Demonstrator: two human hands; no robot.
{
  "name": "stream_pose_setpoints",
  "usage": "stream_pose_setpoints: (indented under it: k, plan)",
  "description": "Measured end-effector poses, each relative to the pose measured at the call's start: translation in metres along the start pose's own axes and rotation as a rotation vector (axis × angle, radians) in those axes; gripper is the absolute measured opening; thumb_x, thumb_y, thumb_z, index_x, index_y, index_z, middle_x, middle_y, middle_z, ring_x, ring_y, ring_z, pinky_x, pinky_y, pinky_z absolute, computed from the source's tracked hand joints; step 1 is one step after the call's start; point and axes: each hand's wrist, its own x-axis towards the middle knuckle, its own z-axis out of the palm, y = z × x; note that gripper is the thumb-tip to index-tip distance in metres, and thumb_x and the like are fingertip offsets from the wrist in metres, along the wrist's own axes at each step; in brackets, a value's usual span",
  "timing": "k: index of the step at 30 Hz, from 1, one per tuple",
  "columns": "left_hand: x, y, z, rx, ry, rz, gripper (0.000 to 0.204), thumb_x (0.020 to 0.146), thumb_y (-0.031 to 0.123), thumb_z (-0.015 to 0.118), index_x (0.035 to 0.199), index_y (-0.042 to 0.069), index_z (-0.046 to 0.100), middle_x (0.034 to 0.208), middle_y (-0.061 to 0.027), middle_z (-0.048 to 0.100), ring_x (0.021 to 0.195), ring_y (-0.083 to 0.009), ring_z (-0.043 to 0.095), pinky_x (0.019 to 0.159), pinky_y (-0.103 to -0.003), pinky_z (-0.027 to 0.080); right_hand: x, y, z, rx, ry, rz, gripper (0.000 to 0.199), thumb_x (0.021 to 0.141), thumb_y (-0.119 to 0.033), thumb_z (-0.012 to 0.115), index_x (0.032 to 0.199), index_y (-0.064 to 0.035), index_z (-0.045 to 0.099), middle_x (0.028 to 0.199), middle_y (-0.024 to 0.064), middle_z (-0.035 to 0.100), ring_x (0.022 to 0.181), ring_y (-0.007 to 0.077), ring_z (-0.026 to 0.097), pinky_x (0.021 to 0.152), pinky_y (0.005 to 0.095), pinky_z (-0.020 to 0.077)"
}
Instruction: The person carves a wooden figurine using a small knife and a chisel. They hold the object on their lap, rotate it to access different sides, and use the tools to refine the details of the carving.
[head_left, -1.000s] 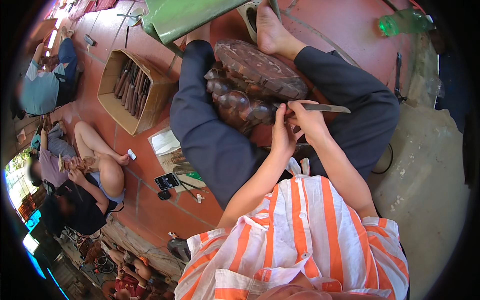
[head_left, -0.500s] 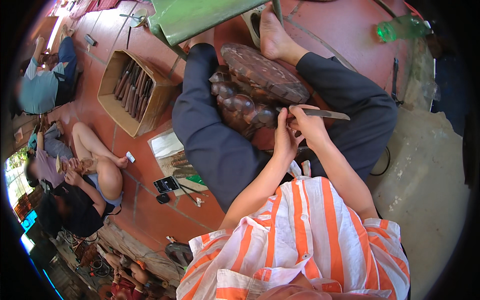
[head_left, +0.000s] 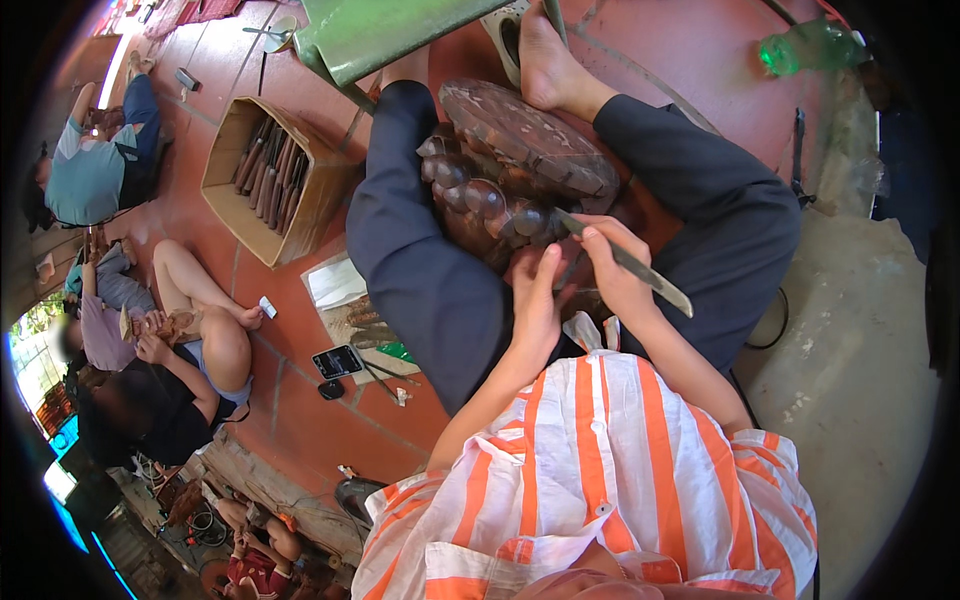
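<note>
Down in the lap, at twelve o'clock from the striped shirt (head_left: 600, 470), sits the dark wood carving (head_left: 510, 170), wedged between the two trousered legs so the knees appear to clamp it and it cannot roll. Right hand (head_left: 615, 275) is closed round a long metal chisel (head_left: 625, 262), gripped near the working end like a pencil, which should give fine control; the tip meets the carving's near edge among the rounded lobes. Left hand (head_left: 535, 300) has its fingers curled, pressed against the carving just beside the blade, seemingly steadying and guiding the tip; it grips nothing else that I can see. A bare foot (head_left: 545, 55) braces the far side at twelve o'clock. Underneath is a red tiled floor (head_left: 300, 400), no desk at all. At ten o'clock, a cardboard box (head_left: 275, 175) of spare tools stands within reach; a phone (head_left: 338, 361) and a sheet lie at nine. Other people sit on the floor at nine o'clock, one handling a small piece. A green bottle (head_left: 810, 48) lies at one o'clock, near bare concrete.
</note>
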Motion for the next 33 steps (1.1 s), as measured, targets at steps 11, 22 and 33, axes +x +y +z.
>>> stream_pose_setpoints:
  k: [11, 22, 33]
  plan:
    - [-0.019, 0.024, -0.018, 0.715, 0.289, 0.838, 0.091, 0.078, 0.035, 0.076, 0.141, -0.001, 0.022, 0.138, -0.0208, 0.028, 0.128, -0.0347, 0.034, 0.103, -0.044, 0.035, -0.004, 0.006, 0.016, -0.267, -0.128, -0.370, 0.018, 0.085, -0.012, 0.061, 0.098, 0.0004, 0.065, 0.115, 0.0195, 0.060, 0.097, 0.0332, 0.063, 0.083, 0.0382, 0.0503]
    - [0.026, 0.075, -0.024, 1.151, 0.077, 1.095, 0.110, 0.058, 0.053, 0.081, 0.146, 0.014, 0.028, 0.156, -0.0161, 0.005, 0.142, -0.0408, 0.004, 0.113, -0.050, 0.017, 0.005, 0.006, 0.011, -0.350, -0.189, -0.375, 0.017, 0.082, -0.016, 0.065, 0.096, -0.0065, 0.068, 0.114, 0.0129, 0.061, 0.091, 0.0311, 0.064, 0.077, 0.0379, 0.0523]
    - [0.037, 0.073, -0.014, 1.172, 0.113, 1.240, 0.084, 0.058, 0.053, 0.082, 0.125, 0.011, 0.052, 0.145, -0.0141, 0.032, 0.139, -0.0393, 0.012, 0.113, -0.052, 0.009, 0.008, 0.009, 0.009, -0.191, -0.176, -0.346, 0.017, 0.086, -0.010, 0.060, 0.098, -0.0001, 0.066, 0.106, 0.0175, 0.065, 0.091, 0.0312, 0.066, 0.077, 0.0354, 0.0528]
